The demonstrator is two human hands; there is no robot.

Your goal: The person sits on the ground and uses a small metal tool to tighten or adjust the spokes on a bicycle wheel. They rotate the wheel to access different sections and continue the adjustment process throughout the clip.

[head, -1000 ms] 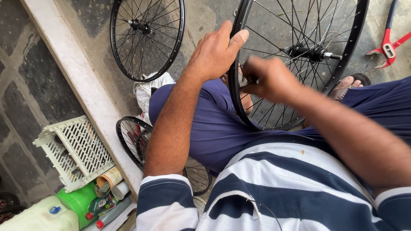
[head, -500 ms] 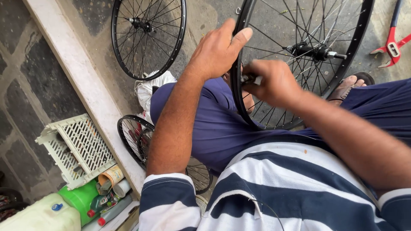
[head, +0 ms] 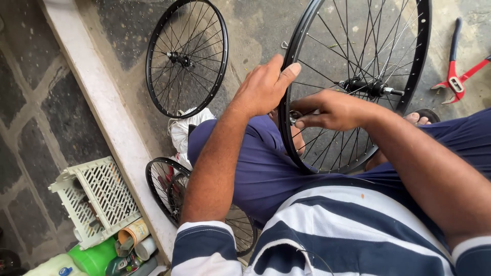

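Item 1, near: striped shirt (head: 327, 235), navy and white knit, soft folds; below it navy trousers (head: 255, 163) over the knees.

Item 2: left hand (head: 263, 89). Since a second ago I log almost no shift: it stays clamped on the rim, fingers pressed together over the outer edge, thumb along the near side. I read that as steadying work carrying on, not a new step.

Item 3: right hand (head: 330, 110). It has stayed inside the spokes, thumb and forefinger pinching a small metal tool (head: 295, 117) at the rim's inner face; I cannot tell the tool's kind.

Item 4: wheel (head: 358, 84), upright between the knees, right of centre. Black glossy hoop, thin steel spokes crossing to a dark hub with a bright axle end. Position unchanged.

Item 5, near left: white plastic crate (head: 94, 199), lattice walls, tipped on its side; green bottle (head: 94, 258) and small tins beside it. Two small wheels (head: 169, 186) lean under the left knee.

Item 6: pale concrete kerb (head: 102, 102), smooth, running diagonally.

Item 7, far: second wheel (head: 186, 59), flat on rough grey ground. Far right, red-handled pliers (head: 455, 76).
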